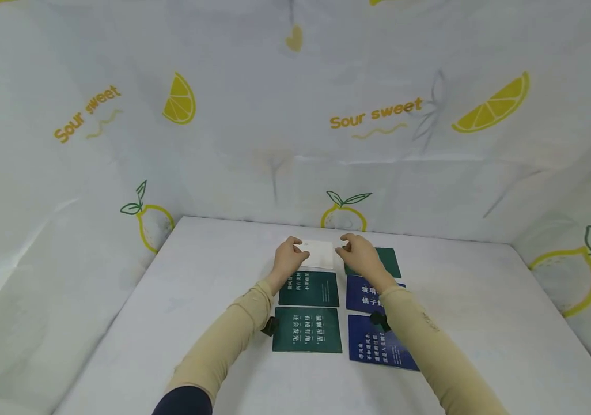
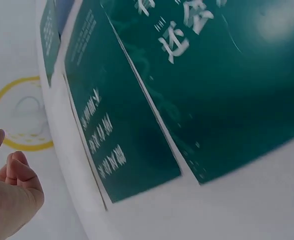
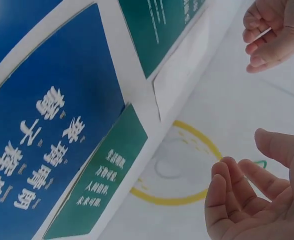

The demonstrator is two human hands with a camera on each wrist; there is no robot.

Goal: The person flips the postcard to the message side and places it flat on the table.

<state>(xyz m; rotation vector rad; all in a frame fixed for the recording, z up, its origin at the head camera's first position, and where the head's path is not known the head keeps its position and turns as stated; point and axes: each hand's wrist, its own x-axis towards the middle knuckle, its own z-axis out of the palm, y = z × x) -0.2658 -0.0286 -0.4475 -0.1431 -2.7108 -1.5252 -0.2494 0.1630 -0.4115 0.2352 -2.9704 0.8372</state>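
Note:
A white card (image 1: 319,255) lies at the far end of a grid of cards. My left hand (image 1: 287,257) is at its left edge, with thumb and index finger apart. Between that hand's fingers a thin white sliver shows in the right wrist view; I cannot tell whether it is a thing or a gap. My right hand (image 1: 362,254) hovers by a far green card (image 1: 390,262), partly hiding it, and its fingers are loosely bent with nothing between them. Nearer lie a green card (image 1: 326,288) and a blue card (image 1: 357,297) with white lettering.
Closest to me are another green card (image 1: 307,329) and another blue card (image 1: 378,346), partly behind my right forearm. The cards form two columns on a white table (image 1: 181,288). A white sheet (image 1: 254,115) printed with lemons hangs behind and at the sides.

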